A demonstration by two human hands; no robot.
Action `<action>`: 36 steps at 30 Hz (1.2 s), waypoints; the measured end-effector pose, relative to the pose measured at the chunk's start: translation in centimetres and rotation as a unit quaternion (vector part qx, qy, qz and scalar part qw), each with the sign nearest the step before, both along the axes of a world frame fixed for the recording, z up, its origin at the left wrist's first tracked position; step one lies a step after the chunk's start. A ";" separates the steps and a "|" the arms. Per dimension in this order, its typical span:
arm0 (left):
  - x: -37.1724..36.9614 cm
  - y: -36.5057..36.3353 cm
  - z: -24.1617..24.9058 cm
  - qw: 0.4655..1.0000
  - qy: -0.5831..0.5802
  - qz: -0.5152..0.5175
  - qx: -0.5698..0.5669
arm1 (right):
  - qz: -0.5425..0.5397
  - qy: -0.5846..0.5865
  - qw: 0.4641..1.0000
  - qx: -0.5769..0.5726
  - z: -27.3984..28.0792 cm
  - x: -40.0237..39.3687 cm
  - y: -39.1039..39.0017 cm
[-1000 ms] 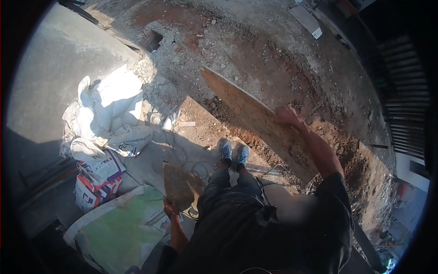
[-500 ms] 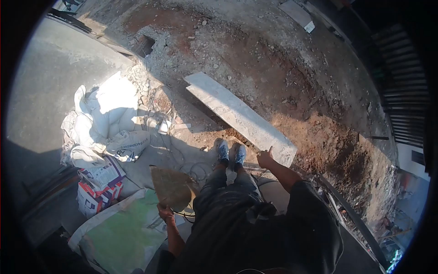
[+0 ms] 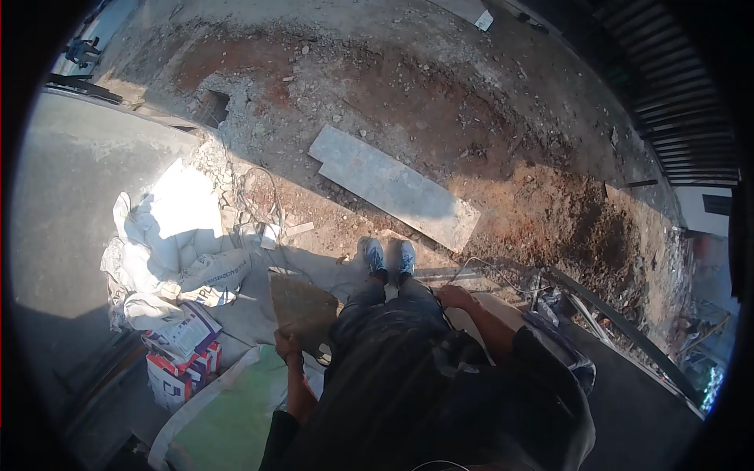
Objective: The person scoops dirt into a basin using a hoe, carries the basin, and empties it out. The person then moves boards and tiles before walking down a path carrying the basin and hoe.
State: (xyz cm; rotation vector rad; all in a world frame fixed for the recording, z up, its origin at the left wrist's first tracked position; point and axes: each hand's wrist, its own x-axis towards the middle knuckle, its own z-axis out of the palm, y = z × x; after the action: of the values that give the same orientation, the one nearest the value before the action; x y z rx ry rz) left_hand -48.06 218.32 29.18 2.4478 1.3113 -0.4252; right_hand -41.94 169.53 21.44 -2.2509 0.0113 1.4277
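My left hand (image 3: 288, 345) is closed around the edge of a thin brown panel (image 3: 302, 310), which hangs beside my left leg. My right hand (image 3: 454, 297) is by my right thigh with its fingers curled; what is in them, if anything, is hidden. A long pale slab (image 3: 393, 188) with a notched left end lies on the dirt ahead of my shoes (image 3: 389, 256), apart from both hands.
White sacks (image 3: 177, 235) are piled at the left, with printed boxes (image 3: 184, 353) below them and a green-and-white sheet (image 3: 228, 416) nearer me. Rubble and loose soil (image 3: 550, 220) spread ahead. A long dark bar (image 3: 628, 337) lies at the right, near cables.
The slab has dropped flatter onto the ground, away from my right hand. That hand has drawn back from the slab's near end to my thigh. My left hand still grips the panel.
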 end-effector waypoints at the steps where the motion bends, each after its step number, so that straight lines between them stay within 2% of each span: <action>1: 0.4 0.0 -0.2 1.000 -0.001 -0.004 -0.001 | -0.004 -0.001 1.000 -0.001 0.4 0.0 0.0; 4: 1.9 0.6 -1.6 0.999 -0.018 -0.043 -0.015 | -0.020 -0.022 0.999 0.028 1.0 0.3 0.6; 6: 3.1 0.6 -2.6 0.997 -0.015 -0.069 -0.009 | -0.303 -0.038 0.951 0.047 1.6 0.6 0.7; 9: 5.8 -0.1 -3.1 0.995 -0.025 -0.093 -0.018 | -0.335 -0.005 0.942 0.009 3.2 2.8 0.2; 12: 10.0 -1.0 -3.6 0.994 -0.005 -0.113 0.006 | -0.385 -0.011 0.921 0.068 1.0 3.6 -1.5; 16: 17.2 -2.0 -5.7 0.989 0.006 -0.147 0.013 | -0.355 -0.058 0.928 0.094 -4.7 5.3 -4.2; 18: 21.6 -3.0 -7.7 0.981 -0.018 -0.193 0.023 | -0.369 -0.031 0.926 0.070 -8.2 6.8 -5.9; 20: 27.0 -4.7 -9.3 0.975 -0.033 -0.220 0.025 | -0.313 -0.062 0.947 0.046 -12.3 7.4 -7.5; 21: 30.3 -5.9 -9.9 0.970 -0.050 -0.238 0.021 | -0.271 -0.143 0.950 0.063 -13.9 7.4 -8.6; 23: 37.0 -8.1 -12.0 0.958 -0.051 -0.276 0.060 | -0.205 -0.384 0.893 0.113 -18.3 7.0 -11.0; 24: 41.2 -9.3 -13.7 0.949 -0.053 -0.298 0.091 | -0.222 -0.256 0.939 0.057 -22.3 6.1 -12.0; 25: 45.3 -10.1 -16.0 0.950 -0.069 -0.298 0.066 | -0.244 -0.124 0.962 0.004 -25.9 7.6 -12.9; 26: 49.9 -7.3 -22.9 0.947 -0.117 -0.294 -0.062 | -0.481 0.049 0.875 -0.010 -18.3 12.5 -14.1; 27: 53.7 -12.8 -21.4 0.945 -0.202 -0.216 -0.139 | -0.474 0.093 0.875 -0.030 -20.0 14.7 -15.6; 28: 59.1 -18.1 -18.9 0.936 -0.067 -0.340 0.061 | -0.592 0.039 0.804 0.038 -16.5 18.2 -16.8; 29: 63.4 -20.3 -20.8 0.932 -0.069 -0.346 0.084 | -0.525 -0.117 0.843 -0.005 -31.9 16.1 -17.4; 30: 67.2 -24.9 -20.4 0.912 -0.099 -0.369 0.151 | -0.578 -0.115 0.808 0.004 -30.5 15.1 -17.6; 31: 68.6 -28.8 -19.6 0.891 -0.117 -0.385 0.210 | -0.538 0.000 0.834 -0.123 -25.4 26.2 -22.1; 32: 71.0 -27.8 -17.3 0.868 -0.087 -0.427 0.238 | -0.564 0.048 0.818 -0.097 -21.7 30.6 -23.7; 33: 75.2 -28.2 -16.0 0.882 -0.041 -0.421 0.209 | -0.664 -0.068 0.745 0.003 -19.2 34.7 -25.0; 34: 79.2 -34.2 -17.8 0.900 -0.018 -0.411 0.141 | -0.734 -0.225 0.638 0.059 -17.8 38.6 -26.0; 35: 82.0 -38.9 -17.4 0.886 -0.023 -0.446 0.123 | -0.747 -0.277 0.596 0.103 -17.4 42.3 -26.8; 36: 84.0 -41.9 -14.3 0.882 -0.052 -0.459 0.095 | -0.800 -0.249 0.506 0.206 -11.5 45.2 -27.9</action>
State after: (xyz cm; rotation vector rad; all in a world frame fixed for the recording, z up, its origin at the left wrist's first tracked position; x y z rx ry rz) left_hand 35.91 176.40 14.88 3.0802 0.0540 -0.3701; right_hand 3.28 141.67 9.95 -1.0953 1.0952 -0.2860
